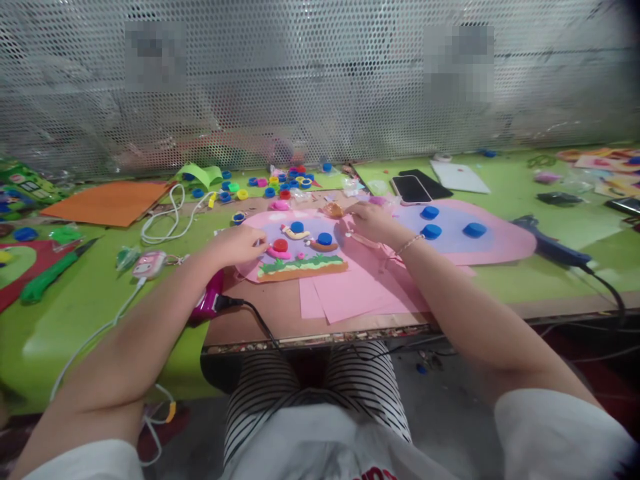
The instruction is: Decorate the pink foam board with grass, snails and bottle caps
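My left hand [242, 245] is closed at the left edge of a pink and lilac paper picture [273, 227]; whatever its fingers pinch is too small to make out. On that picture are snail-like clay shapes with a red cap [280, 246] and two blue caps [325, 239], above a green and brown clay strip [303, 267]. My right hand [369, 220] reaches to the picture's right side, fingers together, beside an orange-brown lump in clear wrap [333, 211]. What it holds, if anything, is hidden. Pink sheets [345, 293] lie below.
Right of my right hand is another pink and lilac sheet [510, 237] with several blue caps. Beyond it are a glue gun [555, 247] and a phone [411, 189]. Loose caps [285, 178] lie behind the picture. A green-handled knife [50, 277], orange paper [107, 202] and cables [165, 227] are left.
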A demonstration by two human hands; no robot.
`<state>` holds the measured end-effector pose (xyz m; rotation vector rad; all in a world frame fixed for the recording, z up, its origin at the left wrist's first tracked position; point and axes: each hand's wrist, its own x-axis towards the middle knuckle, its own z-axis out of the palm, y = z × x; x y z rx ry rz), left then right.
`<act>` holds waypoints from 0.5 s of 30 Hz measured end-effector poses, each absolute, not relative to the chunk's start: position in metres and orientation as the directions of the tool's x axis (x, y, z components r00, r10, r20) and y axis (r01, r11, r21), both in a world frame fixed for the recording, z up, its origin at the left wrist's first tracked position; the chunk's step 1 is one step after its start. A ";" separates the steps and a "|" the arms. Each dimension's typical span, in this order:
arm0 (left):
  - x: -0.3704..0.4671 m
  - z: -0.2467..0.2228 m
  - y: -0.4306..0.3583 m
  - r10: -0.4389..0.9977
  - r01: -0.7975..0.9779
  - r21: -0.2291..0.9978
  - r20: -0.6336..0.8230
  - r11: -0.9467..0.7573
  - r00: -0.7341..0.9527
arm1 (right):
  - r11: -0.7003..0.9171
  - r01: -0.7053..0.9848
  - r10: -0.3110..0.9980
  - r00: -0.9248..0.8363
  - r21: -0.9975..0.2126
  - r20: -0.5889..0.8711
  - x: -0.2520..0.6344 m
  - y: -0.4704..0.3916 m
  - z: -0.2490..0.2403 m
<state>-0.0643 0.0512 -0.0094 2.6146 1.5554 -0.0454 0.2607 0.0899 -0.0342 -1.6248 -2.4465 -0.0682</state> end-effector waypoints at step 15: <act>-0.057 -0.001 0.043 0.878 0.889 0.067 -0.136 -0.454 0.459 | 0.321 0.946 0.939 -0.324 0.045 0.114 0.272 0.086 -0.039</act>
